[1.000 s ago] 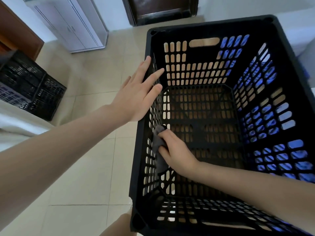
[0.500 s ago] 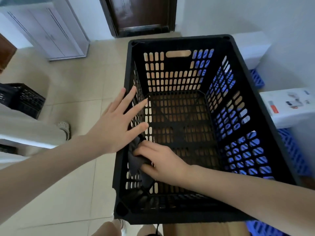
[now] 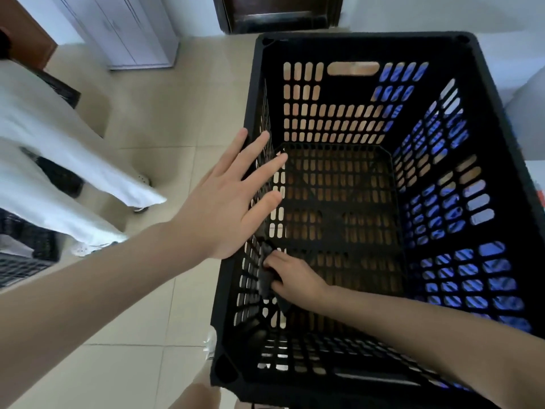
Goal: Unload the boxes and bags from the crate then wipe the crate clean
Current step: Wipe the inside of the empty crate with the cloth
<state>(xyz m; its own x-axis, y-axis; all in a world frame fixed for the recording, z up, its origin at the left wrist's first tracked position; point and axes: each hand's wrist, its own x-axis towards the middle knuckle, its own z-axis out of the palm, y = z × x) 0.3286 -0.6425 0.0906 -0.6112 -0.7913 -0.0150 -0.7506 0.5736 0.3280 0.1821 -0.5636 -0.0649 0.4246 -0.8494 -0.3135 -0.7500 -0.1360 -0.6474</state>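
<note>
The crate (image 3: 368,202) stands empty on a wooden surface, boxes and bags already out. The right hand (image 3: 298,278), fingers clamped on a dark cloth (image 3: 267,278), presses it to the inner left wall. The left hand (image 3: 233,199), fingers spread flat, braces the rim. The cloth looks bunched, so it may snag in the slots or skip patches; a hard push could slide the crate.

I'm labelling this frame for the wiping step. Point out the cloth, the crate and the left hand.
cloth (image 3: 266,280), head view, dark fold beside the fingers.
crate (image 3: 362,39), head view, far rim.
left hand (image 3: 233,199), head view, back of hand.
</note>
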